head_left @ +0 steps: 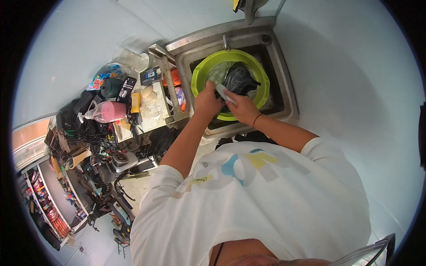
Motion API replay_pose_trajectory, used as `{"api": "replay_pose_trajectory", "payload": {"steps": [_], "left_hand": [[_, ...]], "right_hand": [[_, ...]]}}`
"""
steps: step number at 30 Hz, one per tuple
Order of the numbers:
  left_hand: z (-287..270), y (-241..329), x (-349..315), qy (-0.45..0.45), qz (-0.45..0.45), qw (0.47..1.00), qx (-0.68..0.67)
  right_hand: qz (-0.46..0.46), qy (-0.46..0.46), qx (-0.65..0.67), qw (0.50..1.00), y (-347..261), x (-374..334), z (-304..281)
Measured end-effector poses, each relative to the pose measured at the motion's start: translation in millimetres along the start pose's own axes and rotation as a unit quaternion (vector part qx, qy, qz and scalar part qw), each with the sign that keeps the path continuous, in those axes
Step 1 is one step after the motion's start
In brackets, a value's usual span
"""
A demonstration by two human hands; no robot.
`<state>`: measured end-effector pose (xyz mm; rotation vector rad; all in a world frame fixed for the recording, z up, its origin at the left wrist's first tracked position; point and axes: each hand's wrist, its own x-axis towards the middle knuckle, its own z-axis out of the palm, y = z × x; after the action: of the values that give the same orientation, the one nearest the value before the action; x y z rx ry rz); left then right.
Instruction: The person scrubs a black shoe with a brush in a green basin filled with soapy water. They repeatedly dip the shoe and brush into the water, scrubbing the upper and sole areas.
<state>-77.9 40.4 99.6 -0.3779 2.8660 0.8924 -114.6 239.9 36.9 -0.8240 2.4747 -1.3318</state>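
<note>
A yellow-green plastic basin (265, 82) stands in the metal sink, with cloudy, sudsy water inside. Bunched dark grey cloth (238, 80) lies in that water, partly above the surface. Over the basin's near side, my right hand (242, 109) is closed on a pale oblong bar (225, 94), which looks like soap. My left hand (207, 103) is beside it at the near left rim, thumb up and fingers curled. Whatever those fingers hold is hidden from view, though dark material shows close to them.
The steel sink (290, 95) has a faucet (225, 43) behind the basin. To the left, a cluttered counter (153, 111) bears a pink pump bottle (111, 111), a yellow box (136, 102) and tangled cables. A pale wall (350, 84) rises on the right.
</note>
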Motion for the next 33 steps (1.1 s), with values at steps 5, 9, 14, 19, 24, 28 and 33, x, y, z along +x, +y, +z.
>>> {"api": "replay_pose_trajectory", "payload": {"steps": [5, 9, 14, 19, 24, 28, 33], "left_hand": [[3.6, -10.0, -0.4, 0.024, -0.058, 0.996, -0.057], [9.9, -20.2, 6.9, 0.018, -0.058, 0.986, -0.156], [28.9, -31.1, 16.5, 0.035, -0.076, 0.98, -0.178], [16.8, -23.1, 7.5, -0.073, -0.13, 0.961, -0.232], [36.3, -50.3, 13.4, -0.083, -0.109, 0.936, -0.325], [23.4, -33.4, 17.8, -0.127, -0.115, 0.962, -0.215], [-22.9, -30.9, 47.6, -0.189, 0.036, 0.975, -0.111]], "right_hand": [[0.09, -0.019, -0.032, 0.995, 5.3, 23.0, -32.9], [-0.029, 0.007, 0.002, 1.0, -8.3, 15.0, -8.1], [-0.036, 0.028, 0.004, 0.999, -16.8, 14.3, 3.1], [0.075, -0.023, -0.105, 0.991, 16.7, 36.0, -20.3], [0.069, -0.082, -0.084, 0.991, 23.1, 31.0, -27.8], [0.08, -0.035, -0.175, 0.981, 26.0, 50.1, -48.9], [-0.007, -0.076, -0.167, 0.983, -0.9, 63.1, -76.3]]}}
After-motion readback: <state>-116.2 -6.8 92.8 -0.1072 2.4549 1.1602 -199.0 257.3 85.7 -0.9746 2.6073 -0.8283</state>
